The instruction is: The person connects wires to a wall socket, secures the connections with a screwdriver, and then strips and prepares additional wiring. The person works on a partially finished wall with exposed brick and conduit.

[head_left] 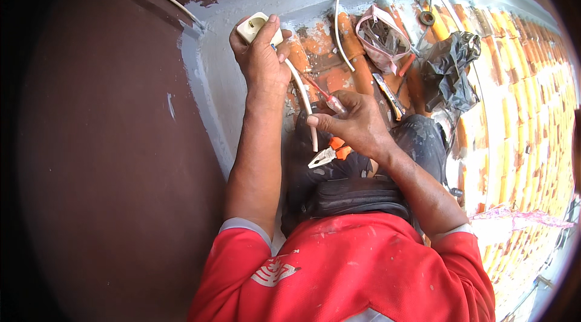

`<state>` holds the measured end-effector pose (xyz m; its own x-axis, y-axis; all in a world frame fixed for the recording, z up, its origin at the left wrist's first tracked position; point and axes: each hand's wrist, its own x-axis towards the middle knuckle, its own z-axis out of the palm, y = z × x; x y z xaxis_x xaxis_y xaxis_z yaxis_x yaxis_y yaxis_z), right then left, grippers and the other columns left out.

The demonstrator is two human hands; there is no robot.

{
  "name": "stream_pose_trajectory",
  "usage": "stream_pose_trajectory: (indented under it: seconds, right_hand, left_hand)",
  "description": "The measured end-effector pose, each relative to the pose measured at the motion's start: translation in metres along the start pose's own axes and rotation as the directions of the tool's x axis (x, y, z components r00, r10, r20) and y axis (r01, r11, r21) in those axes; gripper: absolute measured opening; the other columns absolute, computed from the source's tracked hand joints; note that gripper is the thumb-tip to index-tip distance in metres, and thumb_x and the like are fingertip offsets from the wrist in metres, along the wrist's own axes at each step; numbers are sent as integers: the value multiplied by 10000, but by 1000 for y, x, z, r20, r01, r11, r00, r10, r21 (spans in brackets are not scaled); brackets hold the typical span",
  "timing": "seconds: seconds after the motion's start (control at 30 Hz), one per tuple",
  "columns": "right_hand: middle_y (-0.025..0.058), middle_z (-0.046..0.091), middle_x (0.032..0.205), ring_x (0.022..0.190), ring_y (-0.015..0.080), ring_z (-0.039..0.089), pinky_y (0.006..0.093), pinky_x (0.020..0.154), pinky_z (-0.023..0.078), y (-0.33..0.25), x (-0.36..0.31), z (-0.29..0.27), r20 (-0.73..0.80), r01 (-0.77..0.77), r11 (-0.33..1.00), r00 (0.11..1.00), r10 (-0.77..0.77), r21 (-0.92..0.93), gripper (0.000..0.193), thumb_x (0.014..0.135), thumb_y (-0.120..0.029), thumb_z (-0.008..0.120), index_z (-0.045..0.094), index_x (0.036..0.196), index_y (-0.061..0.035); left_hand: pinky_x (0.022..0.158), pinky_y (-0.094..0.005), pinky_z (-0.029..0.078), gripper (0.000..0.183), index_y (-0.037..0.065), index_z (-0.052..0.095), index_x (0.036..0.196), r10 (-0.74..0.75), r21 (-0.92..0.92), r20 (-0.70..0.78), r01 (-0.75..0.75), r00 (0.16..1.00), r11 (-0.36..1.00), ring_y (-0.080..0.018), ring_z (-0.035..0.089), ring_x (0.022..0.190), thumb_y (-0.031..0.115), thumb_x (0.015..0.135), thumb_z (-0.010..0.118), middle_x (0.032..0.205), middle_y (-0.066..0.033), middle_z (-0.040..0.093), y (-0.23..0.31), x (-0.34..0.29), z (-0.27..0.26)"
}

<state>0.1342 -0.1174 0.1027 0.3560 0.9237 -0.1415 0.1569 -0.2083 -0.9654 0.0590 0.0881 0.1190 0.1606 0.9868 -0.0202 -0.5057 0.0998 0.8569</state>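
Note:
My left hand (264, 62) is closed around a square white wall socket (255, 24), thumb across its edge. A white cable (302, 93) runs down from the socket, its free end hanging above my lap. Beside that cable, my right hand (358, 121) grips a screwdriver (334, 104) with a clear handle and a thin red shaft pointing up-left. The right thumb lies close to the cable; whether it touches is unclear. Just below this hand are pliers (324, 157) with orange handles, over my lap; I cannot tell whether fingers also hold them.
Orange roof tiles (514, 98) stretch to the right; a brown wall (121, 158) rises at left. Ahead are an open pink pouch (380, 59), a utility knife (389, 97), a black plastic bag (451, 71), a tape roll (427, 18) and a loose white cable (338, 13).

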Motion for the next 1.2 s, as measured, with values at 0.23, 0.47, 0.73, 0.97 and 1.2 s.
stream_pose_trajectory:
  seconds: [0.23, 0.47, 0.73, 0.97, 1.2]
  right_hand:
    - [217, 717, 869, 834, 469, 722, 548, 721, 566, 24, 0, 11, 157, 469, 839, 883, -442, -274, 202, 1057, -217, 727, 680, 1025, -23]
    - [20, 576, 709, 677, 81, 527, 341, 606, 468, 40, 27, -6, 39, 155, 988, 987, -155, -20, 282, 1105, -248, 737, 662, 969, -13]
    - [64, 719, 895, 815, 149, 676, 353, 740, 543, 109, 93, -13, 73, 152, 983, 987, -145, -102, 307, 1102, -322, 748, 702, 1183, -30]
    - [222, 781, 1033, 1001, 450, 761, 565, 871, 590, 163, 98, -43, 102, 195, 621, 978, -182, -759, 333, 1079, -358, 646, 740, 1135, -44]
    - [182, 807, 1201, 1104, 380, 789, 510, 939, 627, 147, 134, -16, 300, 178, 465, 932, 203, -867, 239, 1029, -225, 622, 800, 1117, -92]
  left_hand:
    - [425, -246, 396, 448, 85, 557, 1319, -117, 98, 83, 109, 990, 989, -269, 728, 782, -21, 957, 799, 1102, -179, 702, -2, 12, -15]
    - [747, -365, 644, 433, 2, 562, 1359, -177, -148, 171, 202, 969, 968, -339, 750, 1108, 82, 1007, 802, 1220, -209, 681, -8, 25, -34]
    - [928, -473, 693, 222, -38, 666, 1306, -379, 126, 197, 360, 904, 924, -333, 791, 1036, 42, 1100, 643, 1154, -202, 769, -75, 14, -72]
    - [882, -446, 717, 208, -60, 655, 1285, -256, 444, 102, 187, 961, 876, -320, 790, 1025, 31, 1099, 636, 1147, -193, 747, -106, 106, -104]
    - [835, -395, 699, 213, -35, 686, 1278, -290, 484, 148, 187, 945, 855, -253, 794, 979, 65, 1091, 667, 1107, -139, 759, -125, 137, -104]
